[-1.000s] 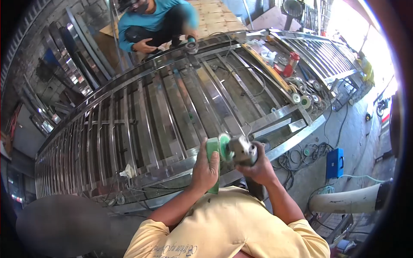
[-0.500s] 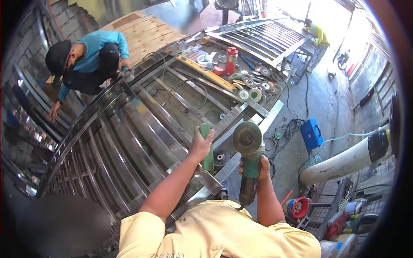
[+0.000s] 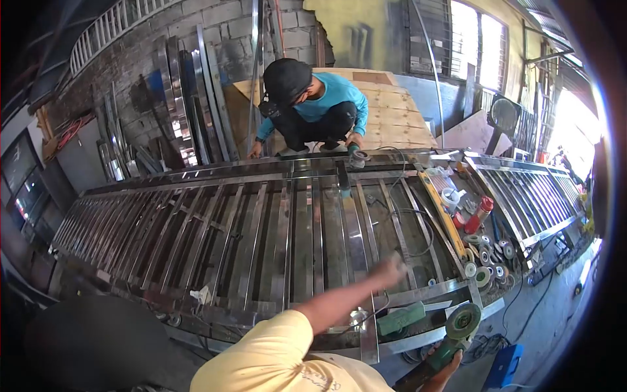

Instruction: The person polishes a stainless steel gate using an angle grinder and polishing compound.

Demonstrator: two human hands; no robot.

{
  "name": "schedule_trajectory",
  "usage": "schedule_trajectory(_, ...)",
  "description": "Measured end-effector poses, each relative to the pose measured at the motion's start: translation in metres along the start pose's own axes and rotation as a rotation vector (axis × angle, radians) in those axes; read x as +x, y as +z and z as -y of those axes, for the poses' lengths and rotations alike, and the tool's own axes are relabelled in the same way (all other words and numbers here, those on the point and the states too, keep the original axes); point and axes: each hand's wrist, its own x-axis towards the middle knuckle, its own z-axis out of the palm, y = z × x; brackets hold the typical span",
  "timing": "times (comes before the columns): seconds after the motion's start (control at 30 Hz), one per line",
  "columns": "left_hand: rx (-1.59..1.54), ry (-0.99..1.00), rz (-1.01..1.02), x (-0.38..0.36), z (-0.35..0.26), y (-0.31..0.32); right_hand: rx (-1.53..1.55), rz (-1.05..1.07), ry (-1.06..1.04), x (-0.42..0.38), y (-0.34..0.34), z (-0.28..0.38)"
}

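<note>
My right hand [image 3: 450,369] is wrapped round the body of a green and black angle grinder [image 3: 443,353], at the lower right. Its round, worn disc faces up. My left hand [image 3: 390,271] reaches forward over the metal bars, smeared by motion, so its fingers do not read clearly. Nearer to me, a green block-like bar [image 3: 400,319] lies at the near edge of the shiny metal grille [image 3: 285,245], apart from both hands.
Across the grille, a co-worker in a blue shirt [image 3: 333,104] squats with a grinder [image 3: 357,157]. Grinding discs [image 3: 483,277], a red flask [image 3: 480,214] and a yellow level [image 3: 444,212] lie at the right. A blue case [image 3: 503,367] and cables are on the floor.
My left hand has let go of the green bar and moved forward. The view has swung left, and the grinder in my right hand now sits lower right.
</note>
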Motion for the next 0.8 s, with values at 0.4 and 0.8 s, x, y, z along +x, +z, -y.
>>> schedule_trajectory(0.4, -0.108, -0.348, -0.516, 0.006, 0.168, -0.246, -0.096, 0.159, 0.046, 0.007, 0.041, -0.009)
schedule_trajectory(0.8, 0.548, -0.161, -0.622, 0.04, 0.081, -0.353, -0.325, 0.021, 0.039, 0.005, 0.038, 0.001)
